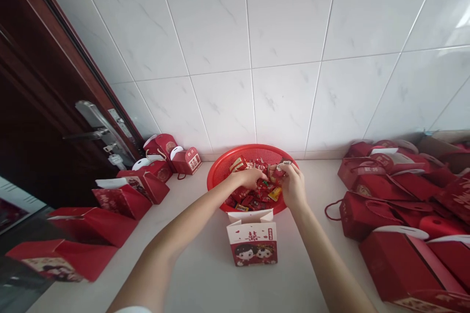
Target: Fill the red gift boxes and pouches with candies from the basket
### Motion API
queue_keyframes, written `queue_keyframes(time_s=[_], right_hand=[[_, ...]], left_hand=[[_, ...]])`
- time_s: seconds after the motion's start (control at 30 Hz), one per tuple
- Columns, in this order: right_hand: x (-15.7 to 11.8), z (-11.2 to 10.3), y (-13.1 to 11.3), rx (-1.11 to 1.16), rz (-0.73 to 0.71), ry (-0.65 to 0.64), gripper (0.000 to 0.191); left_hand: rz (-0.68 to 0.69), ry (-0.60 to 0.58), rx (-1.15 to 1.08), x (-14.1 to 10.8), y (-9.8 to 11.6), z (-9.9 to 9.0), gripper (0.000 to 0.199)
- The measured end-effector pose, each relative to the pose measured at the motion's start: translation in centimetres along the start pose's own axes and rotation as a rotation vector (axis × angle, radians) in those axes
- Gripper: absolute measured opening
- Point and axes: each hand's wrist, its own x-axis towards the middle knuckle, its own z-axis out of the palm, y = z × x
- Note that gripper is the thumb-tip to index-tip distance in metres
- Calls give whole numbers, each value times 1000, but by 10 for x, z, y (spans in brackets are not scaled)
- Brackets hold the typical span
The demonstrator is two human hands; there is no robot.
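A red plastic basket [253, 148] with perforated sides holds a heap of wrapped candies [257, 200], mostly red with a few yellow ones. My left hand [250, 177] reaches over its near left side, fingers bent together down at the candies; what they grip, if anything, is hidden. At the basket's right side, my right hand [293, 185] is closed, with a wrapped candy [277, 174] between thumb and fingers. Between my forearms, an open-topped paper gift box [252, 240] in red and white, printed with two cartoon figures, stands upright against the basket's near edge.
Several red gift boxes [106, 227] stand in a row along the left of the white table [205, 274]. More red boxes [396, 249] are piled at the right. A tiled wall [220, 107] rises behind; a dark door [40, 93] with keys is on the left.
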Motion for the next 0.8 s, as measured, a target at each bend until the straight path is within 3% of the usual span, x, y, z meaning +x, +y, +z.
queue_keyframes(time_s=[0.2,0.43,0.57,0.7,0.8], right_hand=[[2,-1,0,21,-13,3,20],[4,-2,1,27,-7,12,25],[3,-1,1,30,-10,17,26],[3,-1,2,32,-17,23,28],[4,-1,2,40,-25,48,26]], left_hand=[[-59,-33,103,0,-15,1,54],[-127,-98,125,0,-20,3,68],[-149,-97,91,1,-17,5,50],[-129,-42,-2,-6,-9,1,38],[-99,103,-102,-13,-1,-7,37]])
